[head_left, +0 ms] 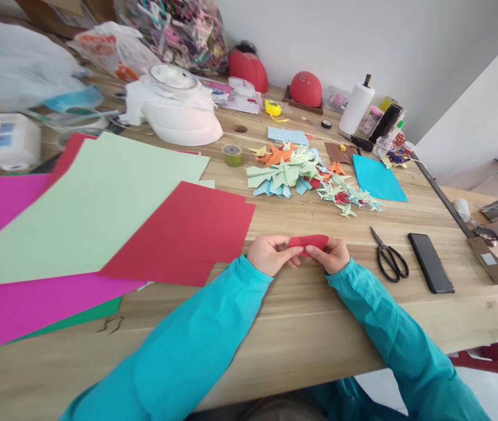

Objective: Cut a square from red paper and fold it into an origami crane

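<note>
A small folded piece of red paper (309,240) is held just above the wooden table, between my two hands. My left hand (272,252) pinches its left end, thumb on the near side. At the right end my right hand (331,255) grips it the same way, the two thumbs almost meeting at the lower edge. Fingers cover both ends of the paper. Beyond my hands lies a pile of folded paper pieces (290,172) in pale green, blue, orange and red, several of them star-shaped. Black-handled scissors (390,257) rest to the right of my right hand.
Large red (182,234) and pale green sheets (95,199) overlap at the left. A black phone (430,263) lies beyond the scissors. At the back stand a white cap (182,114), a tape roll (232,155), a tape measure (272,107) and a red pincushion (306,89).
</note>
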The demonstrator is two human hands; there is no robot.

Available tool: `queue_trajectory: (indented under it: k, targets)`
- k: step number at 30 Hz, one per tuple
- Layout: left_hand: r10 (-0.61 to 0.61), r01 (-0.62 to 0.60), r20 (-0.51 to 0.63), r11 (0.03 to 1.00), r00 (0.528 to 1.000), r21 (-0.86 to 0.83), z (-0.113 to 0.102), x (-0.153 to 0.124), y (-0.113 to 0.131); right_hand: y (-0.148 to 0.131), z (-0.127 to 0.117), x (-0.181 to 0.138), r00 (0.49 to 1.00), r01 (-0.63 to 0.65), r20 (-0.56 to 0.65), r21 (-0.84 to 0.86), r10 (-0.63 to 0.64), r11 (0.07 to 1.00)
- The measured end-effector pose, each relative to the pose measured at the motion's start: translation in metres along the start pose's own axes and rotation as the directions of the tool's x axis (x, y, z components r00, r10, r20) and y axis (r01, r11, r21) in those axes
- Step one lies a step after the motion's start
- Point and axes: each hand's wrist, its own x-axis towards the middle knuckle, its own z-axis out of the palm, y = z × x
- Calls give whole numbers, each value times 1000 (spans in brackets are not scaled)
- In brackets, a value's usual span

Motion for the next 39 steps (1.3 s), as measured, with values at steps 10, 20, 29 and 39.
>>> queue_trajectory:
  k: [10,20,29,39]
  targets:
    - [-99,98,2,980,995,-176,-1,3,1,-4,1,0,999,-43,31,-12,43,999]
    - [-90,82,-36,979,995,-186,-4,7,-2,-10,-3,-1,998,-57,25,-52,58,997]
    - [-15,-1,-159,995,987,-99,-3,4,5,-7,-6,0,994,-110,-14,-18,109,994]
    - [60,-90,-181,983,982,-159,-2,8,-5,-8,-3,3,995,-91,-38,105,95,990]
